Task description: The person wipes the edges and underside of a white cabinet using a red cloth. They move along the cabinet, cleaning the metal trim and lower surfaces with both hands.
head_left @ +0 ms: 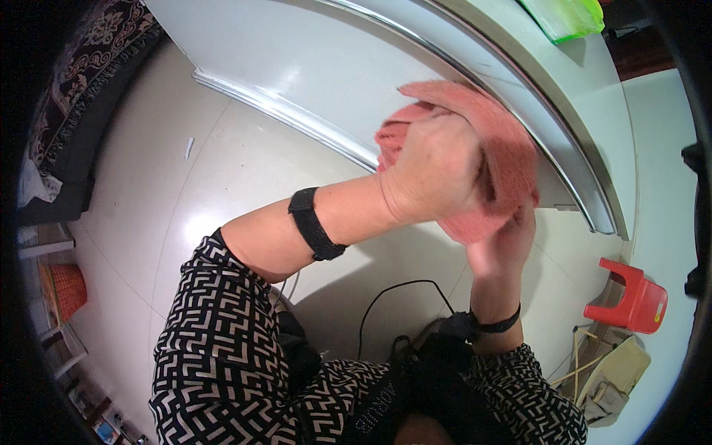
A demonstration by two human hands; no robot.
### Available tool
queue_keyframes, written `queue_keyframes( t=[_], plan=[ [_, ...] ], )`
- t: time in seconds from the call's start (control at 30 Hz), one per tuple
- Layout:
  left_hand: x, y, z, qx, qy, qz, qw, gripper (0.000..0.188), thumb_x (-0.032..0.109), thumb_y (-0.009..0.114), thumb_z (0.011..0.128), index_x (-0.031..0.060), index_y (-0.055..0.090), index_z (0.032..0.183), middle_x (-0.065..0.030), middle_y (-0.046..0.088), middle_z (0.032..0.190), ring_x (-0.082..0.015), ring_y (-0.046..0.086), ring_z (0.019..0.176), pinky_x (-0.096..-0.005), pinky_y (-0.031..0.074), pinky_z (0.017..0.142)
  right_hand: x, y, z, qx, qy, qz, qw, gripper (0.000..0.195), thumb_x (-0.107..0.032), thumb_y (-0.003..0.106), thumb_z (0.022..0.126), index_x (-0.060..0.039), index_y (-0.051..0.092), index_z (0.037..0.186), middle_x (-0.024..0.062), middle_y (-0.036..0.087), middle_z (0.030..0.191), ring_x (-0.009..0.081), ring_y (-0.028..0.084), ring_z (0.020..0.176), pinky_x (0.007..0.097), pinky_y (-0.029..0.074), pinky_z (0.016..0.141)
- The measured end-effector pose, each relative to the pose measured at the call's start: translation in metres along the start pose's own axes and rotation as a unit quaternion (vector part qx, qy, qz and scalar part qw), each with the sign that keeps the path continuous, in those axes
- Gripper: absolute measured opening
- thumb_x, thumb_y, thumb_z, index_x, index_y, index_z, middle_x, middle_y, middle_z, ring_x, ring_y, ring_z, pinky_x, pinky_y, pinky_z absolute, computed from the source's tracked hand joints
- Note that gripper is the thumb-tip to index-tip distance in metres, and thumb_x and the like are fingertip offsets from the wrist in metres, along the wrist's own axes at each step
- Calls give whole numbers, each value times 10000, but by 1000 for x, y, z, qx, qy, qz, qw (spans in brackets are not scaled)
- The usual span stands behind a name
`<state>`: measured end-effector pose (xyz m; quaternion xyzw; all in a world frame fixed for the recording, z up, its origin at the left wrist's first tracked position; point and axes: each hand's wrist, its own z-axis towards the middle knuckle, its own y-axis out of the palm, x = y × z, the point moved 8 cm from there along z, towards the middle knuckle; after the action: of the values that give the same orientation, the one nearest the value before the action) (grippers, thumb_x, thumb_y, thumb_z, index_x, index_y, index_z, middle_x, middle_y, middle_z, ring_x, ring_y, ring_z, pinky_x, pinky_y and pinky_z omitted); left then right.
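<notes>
A pink cloth (500, 144), bunched and folded, is held between both hands in front of a glossy white panel (311, 72) with a curved metallic edge. My left hand (436, 164) is closed on the cloth, its back towards the camera and its fingers mostly hidden in the folds. Below and to the right, my right hand (503, 239) grips the lower part of the same cloth; it is slightly blurred. Both wrists wear black bands.
A red plastic stool (637, 297) and a folding frame with fabric (612, 372) stand at the right. A green package (567, 19) lies above the curved edge. At the left are a fringed patterned cover (83, 72) and an orange basket (65, 289). A black cable (397, 285) shows below.
</notes>
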<state>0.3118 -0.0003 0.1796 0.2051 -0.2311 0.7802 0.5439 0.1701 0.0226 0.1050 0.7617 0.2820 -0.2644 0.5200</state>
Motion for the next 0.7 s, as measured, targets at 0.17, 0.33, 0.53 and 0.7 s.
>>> queue_keyframes(
  t=[0.17, 0.33, 0.53, 0.7],
  plan=[
    [26, 9, -7, -10, 33, -72, 997, 198, 168, 675, 576, 34, 538, 625, -93, 494, 595, -281, 516, 532, -363, 447, 492, -9, -6, -21, -5, -19, -34, 999, 286, -204, 433, 908, -144, 456, 1187, 45, 493, 1234, 220, 451, 1189, 423, 333, 1038],
    [53, 25, -21, -65, 137, 20, 988, 136, 139, 623, 564, 51, 529, 608, -57, 492, 569, -232, 524, 512, -354, 458, 464, 1, -10, -38, -22, -10, -45, 999, 426, -342, 369, 935, -97, 400, 1282, 77, 448, 1305, 248, 430, 1213, 441, 345, 1024],
    [49, 32, -47, -170, 109, -27, 979, 94, 142, 613, 571, 81, 548, 602, -50, 505, 558, -217, 552, 519, -333, 445, 418, 27, -32, -47, -61, -22, -84, 994, 428, -330, 338, 956, -65, 383, 1289, 57, 441, 1284, 181, 429, 1191, 367, 378, 994],
    [24, 32, -86, -269, 69, 13, 961, 74, 156, 627, 595, 114, 570, 616, -51, 529, 558, -218, 573, 532, -325, 454, 425, 66, -65, -32, -62, 15, -85, 994, 418, -344, 339, 969, -56, 411, 1265, 56, 466, 1268, 186, 463, 1160, 372, 390, 980]
  ],
)
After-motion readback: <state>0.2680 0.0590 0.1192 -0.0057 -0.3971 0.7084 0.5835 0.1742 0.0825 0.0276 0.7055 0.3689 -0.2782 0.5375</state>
